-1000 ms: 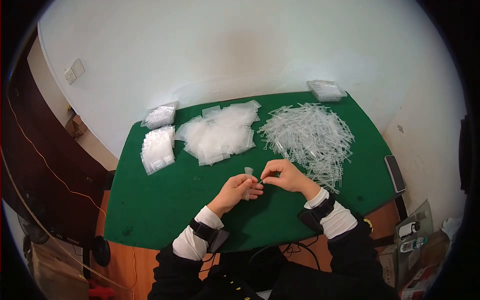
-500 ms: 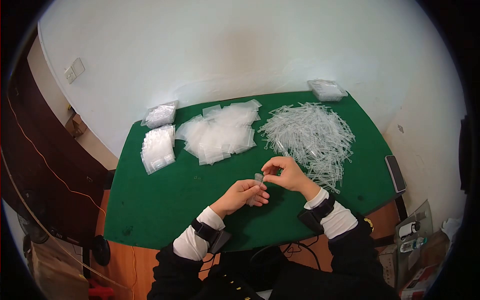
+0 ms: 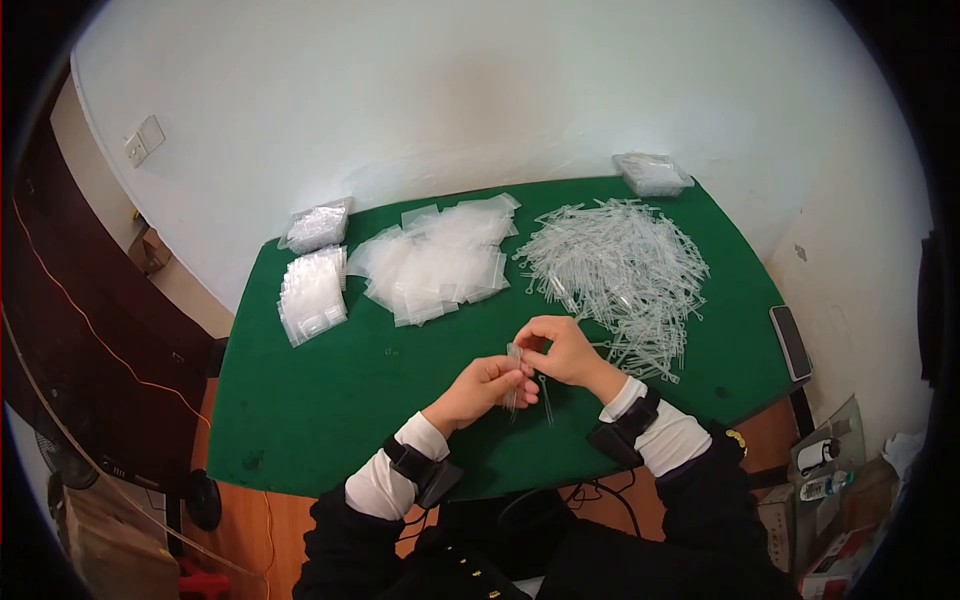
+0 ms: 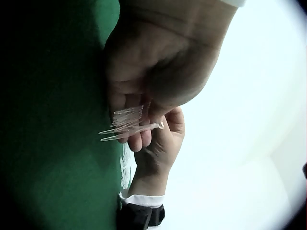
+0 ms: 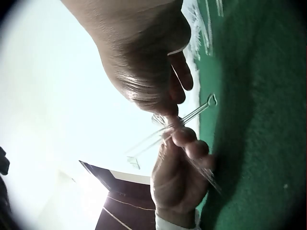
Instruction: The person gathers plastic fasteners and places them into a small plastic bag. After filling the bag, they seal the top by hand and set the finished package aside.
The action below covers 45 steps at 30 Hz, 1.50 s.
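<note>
My left hand (image 3: 483, 388) holds a small bundle of clear plastic two-pronged pins (image 3: 513, 355), pinched between thumb and fingers with the ends poking out above. At the bundle's top, my right hand (image 3: 565, 352) pinches with thumb and forefinger, its other fingers loosely bent. A single loop-headed pin (image 3: 546, 402) shows just right of the left fingertips. The right wrist view has a pin (image 5: 195, 113) crossing the fingertips, its small loop toward the cloth. In the left wrist view, thin prongs (image 4: 112, 134) stick out past the left fingers. The grasp partly hides the bundle.
A large heap of loose pins (image 3: 615, 260) lies beyond the right hand. Clear zip bags (image 3: 435, 265) spread at centre back; filled bags (image 3: 312, 295) lie left. Packed clear boxes (image 3: 318, 228) stand at both back corners. A phone (image 3: 790, 343) rests at the green table's right edge.
The left hand has shifted right with the bundle, bringing it against the right fingers. The right hand has moved slightly left, and a single pin now shows beside the left fingertips.
</note>
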Each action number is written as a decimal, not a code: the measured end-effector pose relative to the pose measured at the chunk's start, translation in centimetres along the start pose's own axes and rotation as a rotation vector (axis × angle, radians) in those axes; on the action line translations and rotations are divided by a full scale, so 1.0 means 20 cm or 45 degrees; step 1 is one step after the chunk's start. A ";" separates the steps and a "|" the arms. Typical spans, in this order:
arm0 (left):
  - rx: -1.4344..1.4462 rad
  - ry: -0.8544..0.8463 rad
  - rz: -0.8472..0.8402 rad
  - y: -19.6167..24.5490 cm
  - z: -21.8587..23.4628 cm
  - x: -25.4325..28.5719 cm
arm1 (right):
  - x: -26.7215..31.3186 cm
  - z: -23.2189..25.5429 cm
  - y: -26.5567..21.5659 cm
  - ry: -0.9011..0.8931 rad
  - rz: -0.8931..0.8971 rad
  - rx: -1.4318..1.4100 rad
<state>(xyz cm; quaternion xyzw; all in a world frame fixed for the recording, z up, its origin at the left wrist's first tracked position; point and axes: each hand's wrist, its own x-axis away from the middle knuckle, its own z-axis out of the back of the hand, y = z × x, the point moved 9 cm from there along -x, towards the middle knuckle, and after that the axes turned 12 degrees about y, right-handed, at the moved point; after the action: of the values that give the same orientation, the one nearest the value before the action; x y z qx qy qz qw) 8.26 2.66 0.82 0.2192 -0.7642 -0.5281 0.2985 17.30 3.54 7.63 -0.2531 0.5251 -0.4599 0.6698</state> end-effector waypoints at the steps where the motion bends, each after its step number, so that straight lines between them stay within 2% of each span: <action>1: 0.067 0.060 0.015 -0.01 0.02 -0.01 | 0.01 -0.01 0.02 0.022 0.004 0.015; 8: 0.187 0.150 -0.017 0.00 0.07 -0.02 | -0.01 0.03 0.07 0.115 0.006 0.138; 11: 0.248 0.209 -0.045 0.01 0.10 -0.02 | 0.02 -0.02 0.11 -0.256 -0.141 0.339; 12: 0.280 0.246 -0.071 0.02 0.12 -0.03 | 0.03 -0.02 0.11 -0.259 -0.142 0.338; 15: 0.342 0.308 -0.137 0.03 0.17 -0.04 | 0.09 -0.12 0.06 -0.571 0.064 0.379; 19: 0.437 0.365 -0.233 0.06 0.19 -0.03 | 0.12 -0.15 0.05 -0.685 0.133 0.490; 23: 0.448 0.364 -0.280 0.11 0.16 -0.01 | 0.13 -0.16 0.07 -0.746 0.066 0.528; 26: 0.347 0.347 -0.276 0.10 0.14 -0.02 | 0.13 -0.13 0.05 -0.747 0.098 0.468; 29: 0.117 0.168 -0.302 0.08 0.10 -0.03 | 0.14 -0.14 0.04 -0.778 0.138 0.470; 31: 0.119 0.173 -0.293 0.07 0.12 -0.04 | 0.15 -0.15 0.03 -0.835 0.190 0.529; 35: 0.158 0.199 -0.264 0.07 0.12 -0.03 | 0.15 -0.15 0.05 -0.836 0.157 0.602; 40: 0.321 0.270 -0.242 0.07 0.16 -0.04 | 0.12 -0.12 0.04 -0.791 0.138 0.523; 43: 0.382 0.291 -0.203 0.06 0.17 -0.04 | 0.08 -0.06 0.07 -0.648 -0.225 0.236; 45: 0.410 0.293 -0.147 0.05 0.17 -0.04 | 0.06 -0.06 0.06 -0.557 -0.179 0.141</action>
<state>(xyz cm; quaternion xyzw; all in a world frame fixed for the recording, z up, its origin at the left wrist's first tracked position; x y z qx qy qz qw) 6.40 5.78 0.72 0.3663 -0.7858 -0.3868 0.3140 16.55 3.17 5.63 -0.3454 0.3226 -0.4677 0.7469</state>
